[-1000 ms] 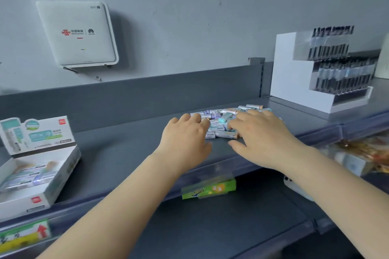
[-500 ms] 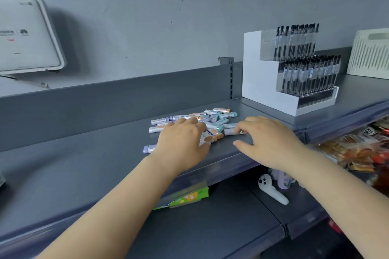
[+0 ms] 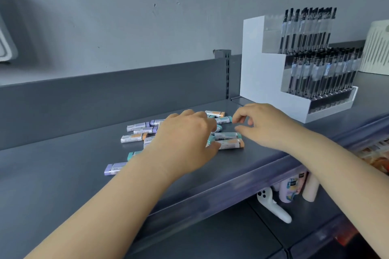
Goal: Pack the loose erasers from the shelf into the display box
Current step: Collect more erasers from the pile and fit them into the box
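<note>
A white tiered display stand (image 3: 259, 65) filled with upright black pens (image 3: 322, 69) sits on the dark grey metal shelf (image 3: 52, 174) at about two o'clock. At three o'clock, a cream slatted plastic basket (image 3: 376, 48) stands against the pale grey wall (image 3: 147, 17). At five o'clock, below, lie a white handheld controller (image 3: 273, 206) and patterned bottles (image 3: 291, 189).

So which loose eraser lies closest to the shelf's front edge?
The purple-ended eraser, alone at the near left beside the left forearm; the others lie farther back.
</note>
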### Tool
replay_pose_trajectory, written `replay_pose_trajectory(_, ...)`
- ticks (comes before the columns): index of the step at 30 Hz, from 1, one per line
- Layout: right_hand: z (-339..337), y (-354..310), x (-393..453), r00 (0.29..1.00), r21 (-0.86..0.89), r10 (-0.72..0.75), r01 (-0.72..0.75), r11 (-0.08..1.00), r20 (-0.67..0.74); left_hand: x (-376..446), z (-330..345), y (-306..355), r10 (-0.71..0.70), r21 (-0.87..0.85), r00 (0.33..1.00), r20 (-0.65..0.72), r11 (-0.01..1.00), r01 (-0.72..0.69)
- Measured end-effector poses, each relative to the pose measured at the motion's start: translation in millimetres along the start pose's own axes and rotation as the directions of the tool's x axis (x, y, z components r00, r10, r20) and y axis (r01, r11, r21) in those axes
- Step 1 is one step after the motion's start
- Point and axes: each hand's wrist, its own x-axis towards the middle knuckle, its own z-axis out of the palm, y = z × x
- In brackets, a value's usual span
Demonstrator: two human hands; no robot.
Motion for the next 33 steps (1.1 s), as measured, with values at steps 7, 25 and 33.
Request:
replay_pose_trajectory(7, 9, 15, 24, 0.990, 0.034, -0.081, 0.078, 0.996, 0.117, 15, 7, 3, -0.005, 0.028, 0.998, 0.060, 1.000, 0.003)
replay_pose_trajectory(25, 2, 58, 41, 0.889, 0.182, -0.271, 0.217, 0.959, 0.370, 42, 25, 26, -0.133, 0.011, 0.973, 0.188, 0.991, 0.133)
replay_pose_trajectory(33, -4, 75, 34, 0.867, 0.198, -0.334, 0.278, 0.940, 0.371, 54, 33, 43, -0.172, 0.111, 0.951, 0.258, 0.983, 0.148)
